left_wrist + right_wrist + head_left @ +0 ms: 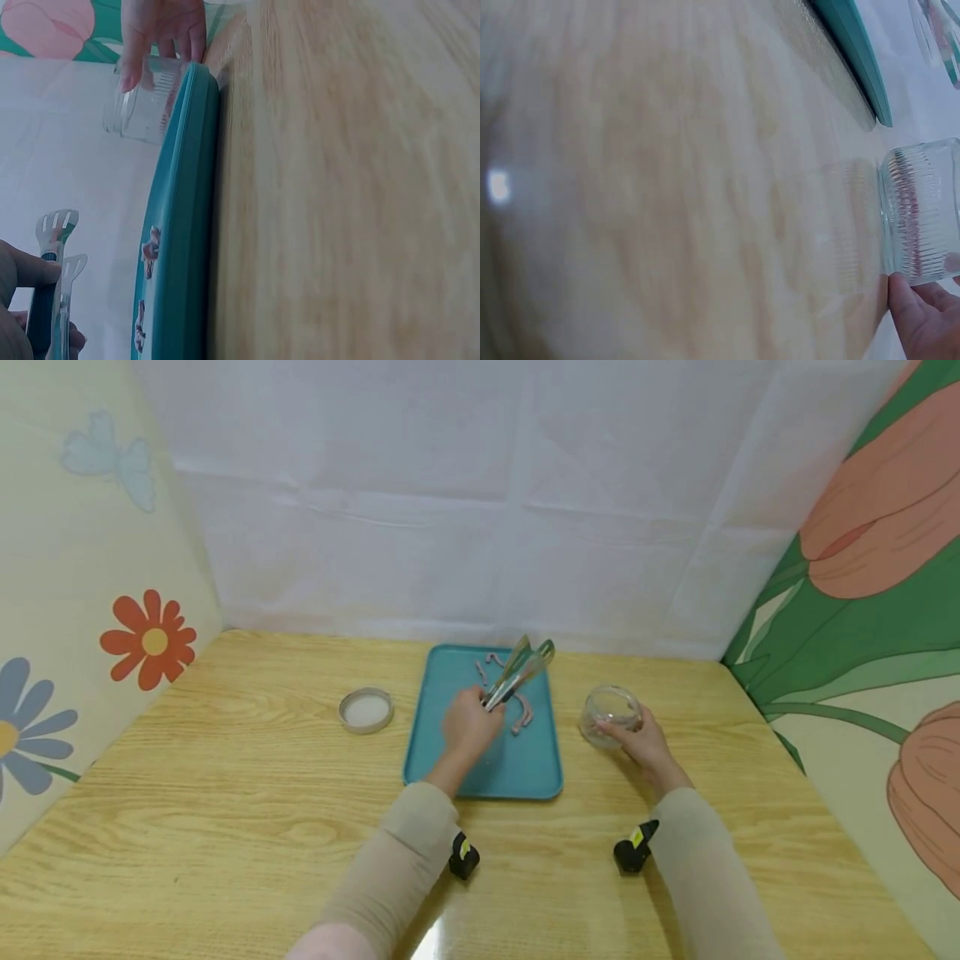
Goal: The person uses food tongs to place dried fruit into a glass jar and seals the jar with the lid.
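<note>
My left hand (471,724) grips a pair of metal tongs (517,675) above the tray. In the left wrist view the slotted tong heads (57,229) stand apart, with nothing seen between them. Pink curled strips (523,714) lie on the blue-green tray (517,783) below the tongs. Right of the tray, my right hand (647,745) holds a clear glass jar (600,737) by its side, thumb at the near wall. The jar stands upright on the table without a lid. Something pinkish shows through its ribbed wall (911,202) near the bottom.
A round lid (366,710) lies on the wooden table (300,810) left of the tray. White cloth (450,527) hangs behind the table's back edge. Flower-patterned panels (885,527) stand at both sides. Black wrist devices (633,852) sit at both sleeves.
</note>
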Demonstrator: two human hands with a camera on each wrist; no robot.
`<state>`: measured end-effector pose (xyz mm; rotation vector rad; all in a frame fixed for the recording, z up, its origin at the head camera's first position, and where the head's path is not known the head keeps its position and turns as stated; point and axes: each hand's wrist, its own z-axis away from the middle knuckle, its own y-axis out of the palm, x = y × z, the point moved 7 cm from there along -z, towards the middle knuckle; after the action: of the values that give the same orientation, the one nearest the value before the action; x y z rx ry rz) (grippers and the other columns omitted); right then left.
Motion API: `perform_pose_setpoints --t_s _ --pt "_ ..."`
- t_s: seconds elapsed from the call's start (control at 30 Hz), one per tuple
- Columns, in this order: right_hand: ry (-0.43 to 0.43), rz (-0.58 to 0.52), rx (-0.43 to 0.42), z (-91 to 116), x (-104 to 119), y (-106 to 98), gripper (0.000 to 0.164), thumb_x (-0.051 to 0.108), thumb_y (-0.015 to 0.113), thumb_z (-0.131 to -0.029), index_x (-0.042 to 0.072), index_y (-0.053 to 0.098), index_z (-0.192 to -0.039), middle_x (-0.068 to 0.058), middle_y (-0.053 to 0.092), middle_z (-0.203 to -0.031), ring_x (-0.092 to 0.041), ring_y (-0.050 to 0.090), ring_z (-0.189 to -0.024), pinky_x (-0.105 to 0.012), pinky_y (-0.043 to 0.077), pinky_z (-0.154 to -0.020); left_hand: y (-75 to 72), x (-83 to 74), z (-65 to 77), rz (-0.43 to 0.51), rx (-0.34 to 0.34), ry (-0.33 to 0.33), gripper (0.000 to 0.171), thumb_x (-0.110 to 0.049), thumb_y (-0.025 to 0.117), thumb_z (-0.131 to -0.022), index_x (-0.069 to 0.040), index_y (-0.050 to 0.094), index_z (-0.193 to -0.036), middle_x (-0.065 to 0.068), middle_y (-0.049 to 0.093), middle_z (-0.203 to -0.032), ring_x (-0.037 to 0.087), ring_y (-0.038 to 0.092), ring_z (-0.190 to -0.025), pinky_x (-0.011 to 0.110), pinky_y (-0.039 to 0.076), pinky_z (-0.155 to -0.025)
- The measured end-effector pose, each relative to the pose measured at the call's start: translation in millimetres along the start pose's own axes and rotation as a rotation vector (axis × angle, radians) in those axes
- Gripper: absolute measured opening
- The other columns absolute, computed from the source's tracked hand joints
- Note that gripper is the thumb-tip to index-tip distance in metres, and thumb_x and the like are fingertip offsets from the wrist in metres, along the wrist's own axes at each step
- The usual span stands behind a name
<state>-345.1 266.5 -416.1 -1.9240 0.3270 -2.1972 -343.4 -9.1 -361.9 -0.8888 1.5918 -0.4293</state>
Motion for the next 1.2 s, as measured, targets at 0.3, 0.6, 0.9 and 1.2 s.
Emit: perform_pose_setpoints --t_s 0.3,0.6,0.9,1.2 --pt "0.008 -0.003 0.003 2.7 4.2 1.5 0.09 0.035 0.065 -0.075 0.009 0.006 -0.138 -0.02 0.019 -0.135 -0.034 0.022 -0.121 -0.047 0.024 -0.092 -10.6 13.8 -3.1 0.01 -0.059 -0.035 0.022 -0.027 0.067 -0.071 -0.008 0.058 -0.076 0.004 0.048 -0.07 0.021 0.048 -0.059 0.037 0.037 -0.048" --pt "-0.003 0.01 -0.002 7.3 8.7 1.0 0.093 0.04 0.066 -0.073 0.007 0.007 -0.138 -0.021 0.02 -0.135 -0.034 0.022 -0.121 -0.047 0.025 -0.092 -20.9 25.0 -7.5 -0.031 -0.096 -0.089 0.025 -0.029 0.067 -0.071 -0.008 0.06 -0.081 0.006 0.05 -0.074 0.024 0.05 -0.065 0.04 0.038 -0.052" --pt "-0.014 0.004 -0.015 3.5 6.1 -0.2 0.093 0.039 0.066 -0.073 0.006 0.009 -0.138 -0.022 0.021 -0.134 -0.035 0.023 -0.12 -0.047 0.025 -0.092 -22.1 34.2 -11.1 -0.078 -0.062 -0.137 0.029 -0.031 0.066 -0.072 -0.007 0.06 -0.087 0.007 0.05 -0.078 0.025 0.05 -0.07 0.041 0.039 -0.056" --pt "0.008 -0.031 -0.008 4.0 6.3 0.5 0.09 0.032 0.067 -0.075 0.008 0.007 -0.138 -0.019 0.021 -0.135 -0.032 0.024 -0.12 -0.046 0.026 -0.091 -21.5 38.4 -9.3 -0.11 -0.034 -0.148 0.021 -0.024 0.062 -0.071 -0.005 0.056 -0.079 0.009 0.048 -0.074 0.025 0.048 -0.065 0.04 0.037 -0.051"
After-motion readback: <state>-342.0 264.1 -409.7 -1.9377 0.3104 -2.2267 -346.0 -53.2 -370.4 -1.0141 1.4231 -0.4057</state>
